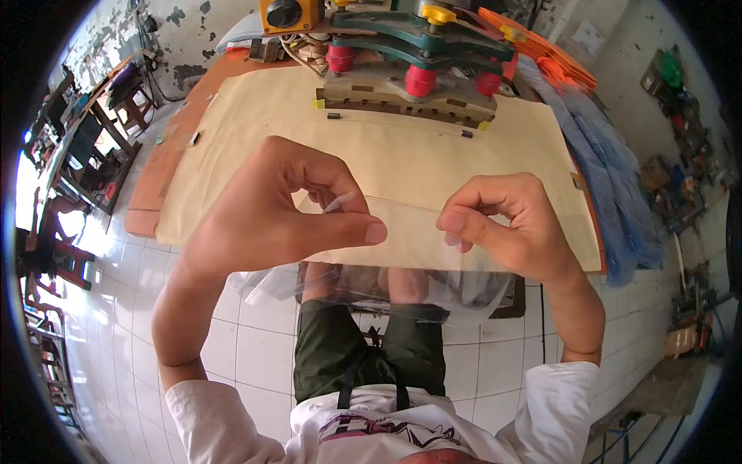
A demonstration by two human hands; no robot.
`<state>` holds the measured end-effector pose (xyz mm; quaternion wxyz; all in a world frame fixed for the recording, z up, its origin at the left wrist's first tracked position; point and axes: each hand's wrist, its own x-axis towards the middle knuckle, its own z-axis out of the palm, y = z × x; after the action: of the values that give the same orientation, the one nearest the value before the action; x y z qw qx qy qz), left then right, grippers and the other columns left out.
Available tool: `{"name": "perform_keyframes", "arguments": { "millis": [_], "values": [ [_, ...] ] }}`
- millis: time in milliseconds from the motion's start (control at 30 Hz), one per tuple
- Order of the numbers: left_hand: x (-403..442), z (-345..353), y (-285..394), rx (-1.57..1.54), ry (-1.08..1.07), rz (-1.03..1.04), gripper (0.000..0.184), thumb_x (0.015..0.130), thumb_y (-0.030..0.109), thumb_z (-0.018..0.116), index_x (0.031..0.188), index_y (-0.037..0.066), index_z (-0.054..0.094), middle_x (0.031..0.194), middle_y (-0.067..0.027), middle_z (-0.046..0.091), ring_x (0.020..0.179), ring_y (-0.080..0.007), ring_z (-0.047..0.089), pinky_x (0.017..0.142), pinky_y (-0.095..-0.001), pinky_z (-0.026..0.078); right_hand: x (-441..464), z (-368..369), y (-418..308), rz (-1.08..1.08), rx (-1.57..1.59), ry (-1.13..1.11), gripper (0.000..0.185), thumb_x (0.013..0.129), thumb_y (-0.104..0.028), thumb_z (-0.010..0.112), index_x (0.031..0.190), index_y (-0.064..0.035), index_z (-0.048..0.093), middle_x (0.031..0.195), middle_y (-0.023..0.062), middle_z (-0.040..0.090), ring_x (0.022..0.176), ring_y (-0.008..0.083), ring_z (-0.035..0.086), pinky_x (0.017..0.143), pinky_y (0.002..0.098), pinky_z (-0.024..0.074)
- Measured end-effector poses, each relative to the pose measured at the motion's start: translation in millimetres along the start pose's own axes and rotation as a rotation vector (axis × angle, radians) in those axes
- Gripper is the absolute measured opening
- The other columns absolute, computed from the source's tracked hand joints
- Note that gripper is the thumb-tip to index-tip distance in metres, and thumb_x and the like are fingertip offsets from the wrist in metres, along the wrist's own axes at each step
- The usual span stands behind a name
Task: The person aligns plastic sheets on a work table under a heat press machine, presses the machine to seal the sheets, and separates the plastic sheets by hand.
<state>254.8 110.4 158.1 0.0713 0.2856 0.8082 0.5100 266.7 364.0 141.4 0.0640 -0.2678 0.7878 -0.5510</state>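
Note:
Between my two hands stretches a clear plastic sheet [402, 290], see-through, hanging over the table's near edge and my lap. My left hand [297, 213] pinches its upper left part between thumb and fingers. On the other side, my right hand [498, 220] grips the upper right part with thumb and curled fingertips. Both hands are above the cream paper [402, 166] that covers the table. Beyond them stands a green machine [421, 39] with red cylinders and a long metal bar [406, 104].
Blue plastic sheeting [618, 178] drapes over the table's right side. Orange sheets [541, 50] are stacked at the back right. A yellow box with a black knob [290, 14] sits behind the paper. A stool [135, 104] stands at the far left.

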Motion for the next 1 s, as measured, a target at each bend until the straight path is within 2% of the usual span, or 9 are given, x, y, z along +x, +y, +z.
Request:
{"name": "perform_keyframes", "arguments": {
  "millis": [267, 333, 433, 567, 633, 767, 867, 933, 1000],
  "values": [
    [-3.1, -7.6, -9.8, -0.107, 0.036, -0.017, 0.013, 0.067, -0.002, 0.079, 0.068, -0.001, 0.065, 0.067, -0.0042, 0.064, 0.064, -0.0070, 0.057, 0.058, -0.0216, 0.041, -6.6, -14.0, 7.7, 0.000, -0.026, 0.029, 0.012, 0.086, -0.008, 0.064, 0.082, 0.0038, 0.066, 0.068, 0.0025, 0.062, 0.061, 0.0055, 0.056, 0.056, 0.0209, 0.0453],
    [-3.9, -8.2, -10.3, -0.124, 0.059, -0.015, 0.014, 0.067, -0.002, 0.078, 0.068, 0.000, 0.064, 0.067, -0.0037, 0.064, 0.064, -0.0071, 0.057, 0.058, -0.0216, 0.041, -7.7, -17.1, 6.2, 0.019, -0.079, 0.002, 0.015, 0.087, -0.009, 0.062, 0.081, 0.0045, 0.065, 0.070, 0.0072, 0.064, 0.061, 0.0110, 0.060, 0.058, 0.0230, 0.0484],
    [-7.5, -11.6, -10.7, -0.136, 0.068, -0.058, 0.016, 0.067, -0.001, 0.079, 0.066, 0.001, 0.063, 0.067, -0.0027, 0.063, 0.064, -0.0076, 0.056, 0.060, -0.0222, 0.041, -10.3, -19.2, 7.4, 0.005, -0.073, 0.023, 0.012, 0.086, -0.009, 0.064, 0.082, 0.0028, 0.066, 0.068, 0.0032, 0.063, 0.061, 0.0059, 0.057, 0.056, 0.0206, 0.0455],
    [-11.0, -14.9, -17.9, -0.165, 0.120, -0.039, 0.018, 0.066, -0.001, 0.080, 0.066, 0.003, 0.062, 0.066, -0.0019, 0.062, 0.065, -0.0081, 0.055, 0.062, -0.0229, 0.041, -12.9, -23.0, 9.7, -0.014, -0.094, 0.033, 0.013, 0.086, -0.009, 0.064, 0.083, 0.0028, 0.066, 0.068, 0.0033, 0.063, 0.061, 0.0064, 0.057, 0.057, 0.0207, 0.0461],
    [-12.2, -18.0, -23.8, -0.142, 0.115, 0.026, 0.015, 0.072, 0.005, 0.078, 0.069, 0.000, 0.065, 0.066, -0.0024, 0.064, 0.062, -0.0056, 0.056, 0.056, -0.0198, 0.041, -13.2, -25.6, 9.8, 0.014, -0.105, 0.031, 0.013, 0.086, -0.009, 0.063, 0.083, 0.0030, 0.066, 0.068, 0.0036, 0.063, 0.062, 0.0070, 0.058, 0.057, 0.0209, 0.0470],
    [-15.1, -22.3, -29.7, -0.169, 0.137, 0.030, 0.015, 0.071, 0.004, 0.078, 0.068, 0.001, 0.064, 0.067, -0.0028, 0.064, 0.062, -0.0063, 0.056, 0.057, -0.0200, 0.043, -15.0, -31.4, 14.6, 0.025, -0.089, 0.036, 0.012, 0.087, -0.008, 0.063, 0.084, 0.0032, 0.066, 0.070, 0.0041, 0.064, 0.063, 0.0076, 0.059, 0.058, 0.0210, 0.0477],
    [-17.0, -25.3, -31.0, -0.183, 0.207, -0.048, 0.021, 0.062, 0.004, 0.080, 0.066, 0.005, 0.059, 0.069, -0.0004, 0.060, 0.063, -0.0080, 0.053, 0.061, -0.0225, 0.039, -16.1, -35.1, 13.5, 0.031, -0.112, 0.050, 0.012, 0.087, -0.008, 0.062, 0.084, 0.0034, 0.066, 0.071, 0.0044, 0.064, 0.063, 0.0075, 0.059, 0.058, 0.0212, 0.0481],
    [-17.5, -29.1, -33.5, -0.227, 0.181, -0.006, 0.016, 0.072, 0.001, 0.076, 0.068, 0.001, 0.061, 0.067, -0.0019, 0.062, 0.063, -0.0063, 0.056, 0.059, -0.0203, 0.043, -16.5, -37.1, 12.5, 0.046, -0.137, 0.071, 0.012, 0.087, -0.008, 0.063, 0.084, 0.0038, 0.066, 0.071, 0.0045, 0.064, 0.063, 0.0075, 0.059, 0.058, 0.0217, 0.0486],
    [-17.6, -31.3, -36.5, -0.264, 0.186, -0.012, 0.016, 0.072, 0.001, 0.076, 0.068, 0.001, 0.061, 0.066, -0.0015, 0.062, 0.063, -0.0060, 0.056, 0.058, -0.0203, 0.044, -16.3, -38.4, 13.5, 0.049, -0.137, 0.079, 0.013, 0.087, -0.009, 0.063, 0.084, 0.0037, 0.066, 0.071, 0.0043, 0.064, 0.063, 0.0075, 0.059, 0.058, 0.0218, 0.0486]
  ]
}}
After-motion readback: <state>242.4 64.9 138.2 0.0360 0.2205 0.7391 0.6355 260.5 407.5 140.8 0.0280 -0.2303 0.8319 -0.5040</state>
